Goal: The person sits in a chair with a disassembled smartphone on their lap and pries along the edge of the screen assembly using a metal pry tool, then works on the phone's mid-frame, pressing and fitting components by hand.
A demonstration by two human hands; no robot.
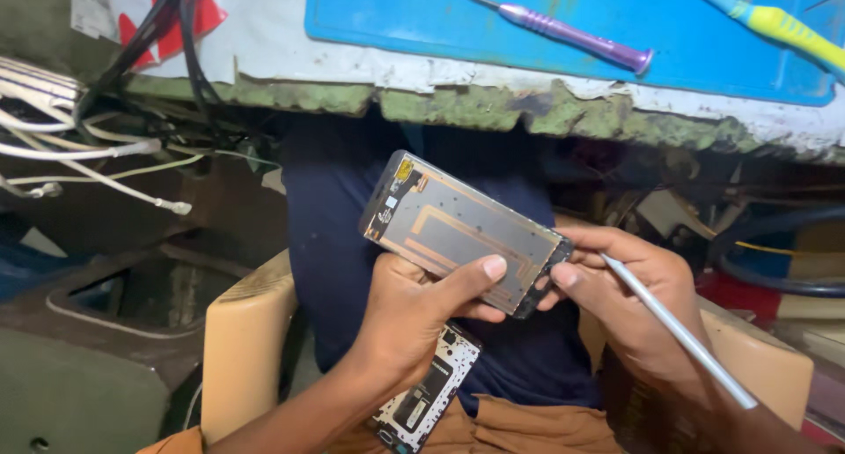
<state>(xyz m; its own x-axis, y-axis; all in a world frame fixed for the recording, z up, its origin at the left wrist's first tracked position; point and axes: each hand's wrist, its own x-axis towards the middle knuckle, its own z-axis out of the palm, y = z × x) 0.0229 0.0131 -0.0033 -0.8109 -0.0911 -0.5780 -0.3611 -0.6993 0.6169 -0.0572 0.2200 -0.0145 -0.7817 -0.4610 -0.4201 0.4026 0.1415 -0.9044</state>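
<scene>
My left hand [414, 317] grips a detached phone screen panel [458, 229] from below, thumb lying across its bronze-coloured back. The panel tilts up to the left over my lap. My right hand [629, 300] pinches the panel's lower right corner with thumb and fingers, and a thin silver tool [678, 331] is tucked in the same hand, pointing down to the right. A phone body [427, 392] with its white inner frame exposed rests on my lap, partly hidden under my left wrist.
A worn bench edge [493, 106] crosses above, carrying a blue mat [422, 14], a purple screwdriver [572, 36] and a yellow-and-blue tool [783, 27]. White and black cables [106, 146] hang at the left. The beige arms of a chair [242, 348] flank my lap.
</scene>
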